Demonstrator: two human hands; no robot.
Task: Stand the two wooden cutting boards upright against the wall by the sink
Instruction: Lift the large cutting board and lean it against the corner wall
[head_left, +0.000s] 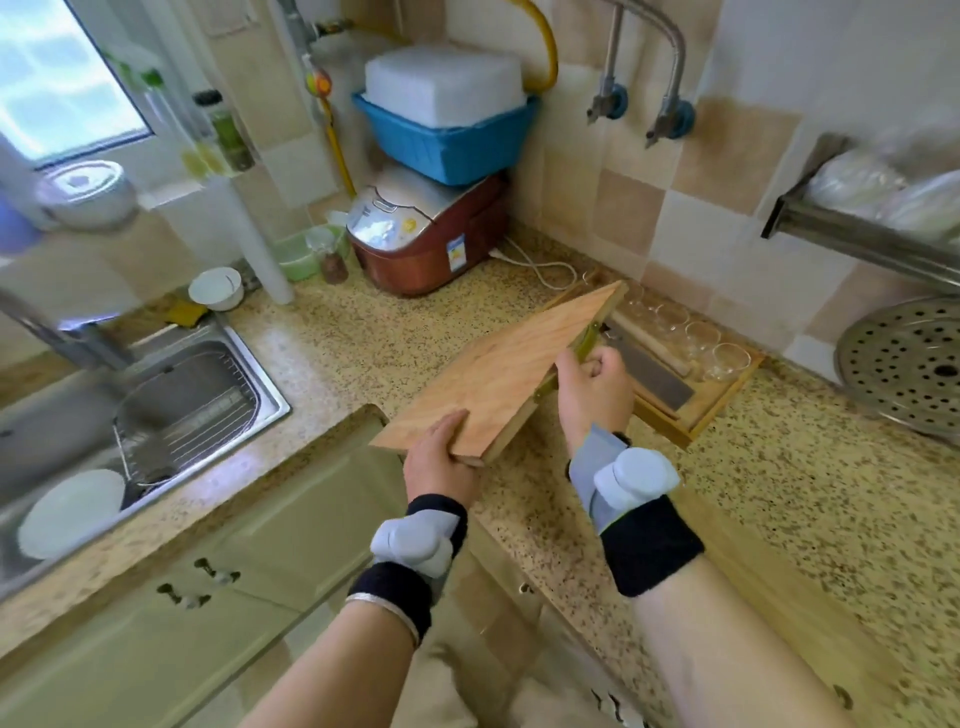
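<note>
Tilting above the speckled granite counter (332, 332), a light rectangular wooden cutting board (493, 369) is gripped by both hands: the left hand (441, 457) is clamped on its near corner, the right hand (592, 384) closed on its right edge. Just beyond, a second wooden board (696, 415) is seen flat, carrying clear glasses (701, 338). A steel sink (171, 405) is seen well left.
</note>
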